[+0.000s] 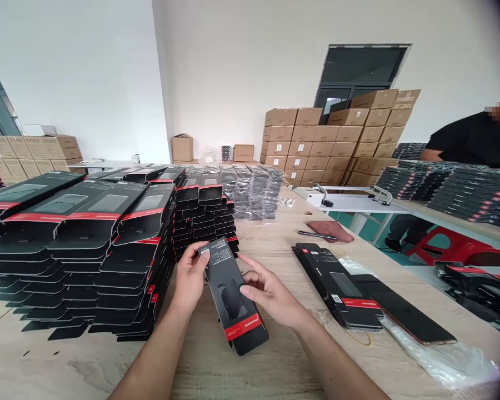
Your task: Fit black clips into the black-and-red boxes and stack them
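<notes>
A black packaging box (227,283) with a red band and a cut-out window is held tilted above the table, its lower end flap sticking out. My left hand (190,275) grips its upper left edge, with the thumb on the printed face. My right hand (270,291) holds the right side, thumb on the face near the window and index finger stretched along the far edge. Left of my hands rises a large stack of similar boxes (95,244) with open ends. To the right lies a pile of flattened boxes (333,283).
Plastic-wrapped packs (256,191) stand at the table's back. A brown cloth (331,230), a black pen (316,236) and clear plastic film (437,361) lie on the right. Cartons (316,141) are piled by the wall. A person in black (470,136) is at the far right.
</notes>
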Available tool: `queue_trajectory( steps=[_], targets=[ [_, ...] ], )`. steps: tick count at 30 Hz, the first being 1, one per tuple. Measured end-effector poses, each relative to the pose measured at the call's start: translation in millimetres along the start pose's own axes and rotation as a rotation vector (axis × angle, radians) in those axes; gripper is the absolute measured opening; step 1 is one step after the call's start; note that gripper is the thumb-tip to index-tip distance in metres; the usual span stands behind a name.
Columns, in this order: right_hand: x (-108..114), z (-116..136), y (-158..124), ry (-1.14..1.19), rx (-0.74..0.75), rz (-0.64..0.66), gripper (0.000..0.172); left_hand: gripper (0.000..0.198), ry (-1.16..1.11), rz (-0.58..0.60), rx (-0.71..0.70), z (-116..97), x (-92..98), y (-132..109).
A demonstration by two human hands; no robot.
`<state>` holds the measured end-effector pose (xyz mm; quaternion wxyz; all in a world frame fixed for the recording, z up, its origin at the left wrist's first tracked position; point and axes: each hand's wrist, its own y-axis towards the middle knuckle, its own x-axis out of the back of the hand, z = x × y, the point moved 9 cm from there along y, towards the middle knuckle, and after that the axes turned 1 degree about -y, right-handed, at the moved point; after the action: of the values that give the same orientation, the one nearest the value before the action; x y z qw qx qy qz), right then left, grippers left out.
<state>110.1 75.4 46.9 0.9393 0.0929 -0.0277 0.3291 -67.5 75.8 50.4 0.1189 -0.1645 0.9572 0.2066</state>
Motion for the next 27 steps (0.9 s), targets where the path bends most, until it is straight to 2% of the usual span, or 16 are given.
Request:
queue_trajectory(
  steps=[4, 6, 8, 12, 15, 18, 20, 22, 24, 27],
  targets=[
    [7.5, 2.5, 0.3, -0.104, -0.004, -0.063, 0.064, 0.03, -0.033, -0.035, 0.015, 1.7, 3.6, 0.3],
    [14.3, 4.2, -0.8, -0.098, -0.007, -0.096, 0.059, 0.032, -0.08, -0.034, 0.026, 1.1, 1.4, -0.1],
    [27.8, 12.5, -1.5, -0.034, 0.007, -0.181, 0.054, 0.038, -0.178, -0.038, 0.056, 2.1, -0.7, -0.4],
    [61.2, 54.5, 15.4, 0.112, 0.028, -0.395, 0.05, 0.046, -0.279, -0.089, 0.154, 14.3, -0.2, -0.1],
    [72.2, 104.5, 64.1, 0.07, 0.045, -0.461, 0.047, 0.047, -0.229, -0.092, 0.187, 24.4, -2.1, -0.3],
    [70.7, 154.2, 133.7, -0.082, 0.089, -0.493, 0.037, 0.047, -0.158, -0.067, 0.186, 30.2, -6.4, -2.4],
    [66.1, 170.6, 175.7, -0.265, 0.009, -0.477, 0.044, 0.045, -0.106, -0.046, 0.177, 31.8, -8.7, -4.2],
    [68.6, 179.9, 198.2, -0.504, -0.064, -0.485, 0.05, 0.043, -0.065, -0.038, 0.172, 32.9, -8.7, -5.5],
    [79.4, 182.7, 197.8, -0.763, -0.083, -0.495, 0.048, 0.04, -0.041, -0.035, 0.174, 34.0, -8.0, -6.2],
    [116.8, 160.7, 158.3, -1.164, -0.118, -0.494, 0.042, 0.035, -0.005, 0.002, 0.186, 35.4, -10.8, -7.0]
  ],
)
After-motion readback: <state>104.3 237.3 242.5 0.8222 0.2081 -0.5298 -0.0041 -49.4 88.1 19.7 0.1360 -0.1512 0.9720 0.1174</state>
